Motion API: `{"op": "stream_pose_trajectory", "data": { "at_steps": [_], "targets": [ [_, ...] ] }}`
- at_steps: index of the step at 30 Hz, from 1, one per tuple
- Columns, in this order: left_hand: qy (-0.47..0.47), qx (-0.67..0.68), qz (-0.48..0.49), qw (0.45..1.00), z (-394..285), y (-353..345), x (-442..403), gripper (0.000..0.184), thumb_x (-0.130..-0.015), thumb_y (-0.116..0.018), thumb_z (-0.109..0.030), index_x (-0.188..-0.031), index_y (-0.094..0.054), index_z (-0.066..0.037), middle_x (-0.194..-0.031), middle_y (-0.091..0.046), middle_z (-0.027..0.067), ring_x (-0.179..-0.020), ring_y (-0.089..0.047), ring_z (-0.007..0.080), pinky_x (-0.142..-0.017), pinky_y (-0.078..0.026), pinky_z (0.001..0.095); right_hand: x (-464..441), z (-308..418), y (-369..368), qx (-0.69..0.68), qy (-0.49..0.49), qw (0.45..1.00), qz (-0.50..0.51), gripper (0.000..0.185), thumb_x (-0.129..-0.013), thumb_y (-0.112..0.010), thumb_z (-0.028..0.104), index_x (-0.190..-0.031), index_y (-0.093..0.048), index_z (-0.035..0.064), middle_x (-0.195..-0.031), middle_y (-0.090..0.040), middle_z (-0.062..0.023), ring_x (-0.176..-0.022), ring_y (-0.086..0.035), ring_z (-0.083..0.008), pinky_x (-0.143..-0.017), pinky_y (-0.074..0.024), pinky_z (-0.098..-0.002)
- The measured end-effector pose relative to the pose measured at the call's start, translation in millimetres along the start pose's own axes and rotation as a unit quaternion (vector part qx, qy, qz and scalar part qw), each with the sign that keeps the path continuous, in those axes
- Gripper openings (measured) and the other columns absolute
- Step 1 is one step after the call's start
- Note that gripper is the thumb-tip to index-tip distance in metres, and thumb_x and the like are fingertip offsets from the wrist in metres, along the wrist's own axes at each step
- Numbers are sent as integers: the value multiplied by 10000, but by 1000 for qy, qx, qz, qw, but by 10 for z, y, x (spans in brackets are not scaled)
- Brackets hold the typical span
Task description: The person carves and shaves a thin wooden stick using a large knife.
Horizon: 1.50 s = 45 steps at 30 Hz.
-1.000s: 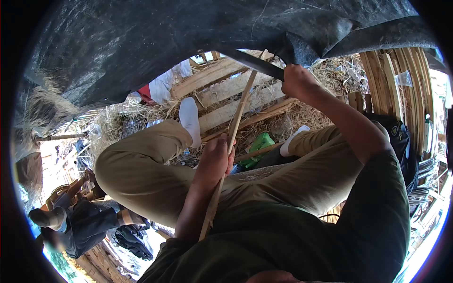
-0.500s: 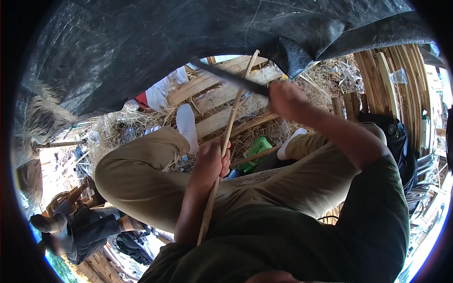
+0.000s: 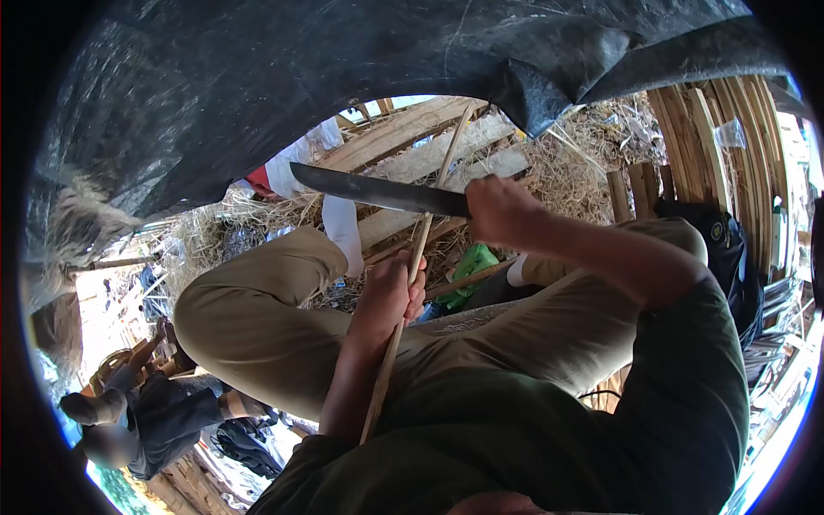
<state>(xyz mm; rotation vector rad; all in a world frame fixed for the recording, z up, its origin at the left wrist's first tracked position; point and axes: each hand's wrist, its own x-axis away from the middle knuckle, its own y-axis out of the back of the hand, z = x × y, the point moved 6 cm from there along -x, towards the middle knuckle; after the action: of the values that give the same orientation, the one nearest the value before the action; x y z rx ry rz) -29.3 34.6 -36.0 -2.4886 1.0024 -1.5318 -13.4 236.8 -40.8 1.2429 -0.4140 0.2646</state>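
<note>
A long, thin wooden stick (image 3: 392, 354) slants up from beside my torso, with my left hand (image 3: 388, 290) wrapped round its middle. My right hand (image 3: 502, 209) is closed on the handle of a machete (image 3: 378, 190), its broad dark blade pointing left. The blade crosses over the stick above my left fist; I cannot tell whether its edge touches the wood. The machete's handle is hidden inside my right fist. The stick's upper end rises past the blade, over the wooden slats.
A black tarp (image 3: 257, 69) hangs low overhead. Wooden slats (image 3: 386, 146) and straw (image 3: 566, 172) lie ahead, with a green plastic bag (image 3: 475, 268) between my legs. Stacked boards (image 3: 730, 146) and a black backpack (image 3: 717, 236) are at right. Another person (image 3: 172, 421) is at lower left.
My right hand has brought the machete down and slightly left along the stick, toward my left hand. The left hand keeps its grip almost in the same place.
</note>
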Motion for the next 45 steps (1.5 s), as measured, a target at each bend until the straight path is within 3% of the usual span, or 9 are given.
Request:
{"op": "stream_pose_trajectory", "data": {
  "at_steps": [5,9,10,17,18,21,25,35,45],
  "targets": [
    [-19,-3,11,1000,-61,-4,0,261,-1050,-382,-273,-1004,-517,-55,-594,-393,-32,-394,-335,60,-373,-291,233,-186,-589,282,-62,-127,990,-32,253,-800,-670,144,-940,-613,-59,-916,-677,-215,-835,-707,-301,-703,-589,-428],
    [-11,2,12,1000,-95,4,14,255,-1045,-389,-274,-1001,-517,-57,-590,-390,-35,-389,-333,60,-369,-288,231,123,7,24,162,33,979,-122,219,-825,-621,135,-930,-601,-56,-939,-649,-220,-870,-694,-324,-692,-584,-416],
    [-6,6,13,1000,-69,4,4,254,-1044,-391,-275,-1001,-517,-57,-589,-389,-35,-387,-332,60,-368,-288,231,63,83,55,-39,-51,998,27,222,-816,-616,118,-946,-604,-63,-944,-655,-240,-896,-698,-353,-752,-583,-424],
    [-22,-18,20,999,-22,34,-72,339,-1064,-368,-329,-1029,-519,-28,-588,-442,-4,-400,-377,76,-376,-327,243,-130,-353,55,-125,-41,988,-86,297,-756,-717,151,-881,-595,-89,-768,-670,-231,-738,-710,-331,-683,-575,-454],
    [-23,-27,23,999,-7,64,-73,349,-1064,-361,-336,-1042,-523,-28,-590,-455,0,-405,-393,77,-381,-338,242,-161,-312,61,-158,-74,984,-40,297,-771,-717,157,-847,-608,-109,-689,-661,-207,-612,-696,-292,-541,-555,-432],
    [-34,-109,30,993,37,86,-88,390,-1066,-334,-365,-1081,-537,-32,-598,-504,17,-424,-456,87,-397,-376,238,35,-250,50,-290,-212,924,129,340,-803,-692,133,-957,-626,-162,-750,-681,-240,-652,-711,-284,-556,-562,-383],
    [-8,-149,56,987,71,-27,21,466,-1072,-302,-421,-1097,-564,-36,-610,-564,43,-452,-530,113,-420,-432,238,123,-228,-6,-303,-178,925,148,290,-802,-653,105,-871,-643,-176,-622,-640,-208,-513,-663,-273,-414,-497,-392],
    [84,288,212,930,372,-85,470,361,-1080,-327,-428,-1054,-491,-107,-539,-444,9,-370,-421,132,-347,-369,257,257,-418,193,-324,-131,931,100,236,-790,-631,105,-800,-642,-131,-583,-632,-205,-459,-650,-275,-416,-519,-395],
    [21,133,50,990,41,163,518,277,-1068,-409,-428,-1016,-492,-168,-536,-381,-58,-376,-320,60,-325,-263,219,379,-398,413,-317,-102,942,47,282,-780,-613,115,-867,-635,-152,-620,-647,-229,-474,-655,-279,-453,-538,-390]
  ]
}}
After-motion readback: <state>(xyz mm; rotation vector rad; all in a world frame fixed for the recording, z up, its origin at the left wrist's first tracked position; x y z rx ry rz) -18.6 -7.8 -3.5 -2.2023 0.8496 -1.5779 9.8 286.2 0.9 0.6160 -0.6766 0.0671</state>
